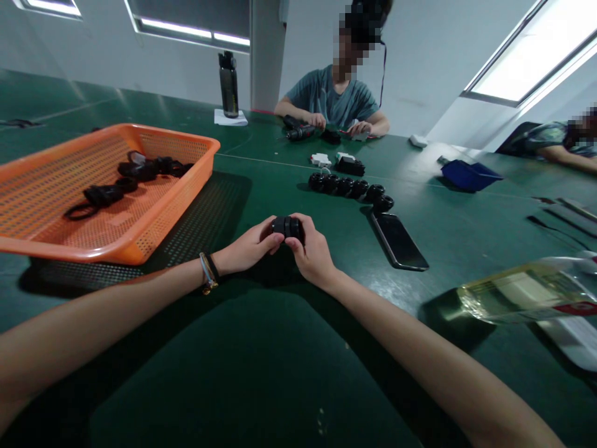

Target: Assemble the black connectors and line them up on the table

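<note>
Across most of the view, a broad green worktop (233,373). At the far side, a person (336,93) in a grey-blue T-shirt; at the far right, a second person (550,138), only partly visible. To the left, just beyond the left forearm, an orange mesh basket (184,196) with loose black parts (144,169) inside. Past the right forearm, a clear bottle (517,289) of yellowish liquid, cut off by the edge of view. At the back, a dark bottle (229,87), upright on white paper (240,121). Farther right, a blue tray (471,175). Before the first person, a dark power drill (298,132). Right of the hands, a phone (400,241), flat; just beyond, a line of black fittings (345,186). Between basket and phone, a left hand (262,239) and a right hand (314,252), with fingers clamped from both sides on one black cylindrical fitting (286,228), thumbs on the near face.
</note>
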{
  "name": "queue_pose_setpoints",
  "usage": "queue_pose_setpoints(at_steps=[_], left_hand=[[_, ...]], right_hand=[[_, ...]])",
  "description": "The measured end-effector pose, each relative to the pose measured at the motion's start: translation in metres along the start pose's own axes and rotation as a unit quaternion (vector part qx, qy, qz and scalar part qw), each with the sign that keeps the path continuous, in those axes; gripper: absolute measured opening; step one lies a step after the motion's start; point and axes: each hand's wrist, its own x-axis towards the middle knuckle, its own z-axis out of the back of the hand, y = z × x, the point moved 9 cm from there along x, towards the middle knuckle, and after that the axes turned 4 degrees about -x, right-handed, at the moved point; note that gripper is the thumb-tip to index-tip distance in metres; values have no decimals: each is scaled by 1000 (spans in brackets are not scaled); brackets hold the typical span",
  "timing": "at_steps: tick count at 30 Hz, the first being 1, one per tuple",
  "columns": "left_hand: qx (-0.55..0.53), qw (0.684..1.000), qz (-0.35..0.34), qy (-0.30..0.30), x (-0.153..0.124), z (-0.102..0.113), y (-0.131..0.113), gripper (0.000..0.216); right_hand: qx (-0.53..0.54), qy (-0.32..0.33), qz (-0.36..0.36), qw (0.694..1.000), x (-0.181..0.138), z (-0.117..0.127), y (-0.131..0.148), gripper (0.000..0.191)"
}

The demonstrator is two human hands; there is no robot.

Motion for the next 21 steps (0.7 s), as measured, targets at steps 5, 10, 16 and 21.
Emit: queue_pose_setpoints(at_steps=[5, 10, 16, 21], left_hand=[[31, 998, -40, -47, -5, 3, -20, 53], [92, 990, -85, -63, -8, 8, -34, 60], [178, 977, -105, -51, -8, 10, -35, 58], [222, 968, -105, -46, -7, 12, -31, 50]], right_hand=[[40, -33, -32, 998, -5, 6, 10, 47], [97, -42, -102, 989, -10, 5, 15, 46], [177, -8, -217, 960, -18, -9, 4, 39], [225, 2, -263, 938, -23, -19, -3, 36]])
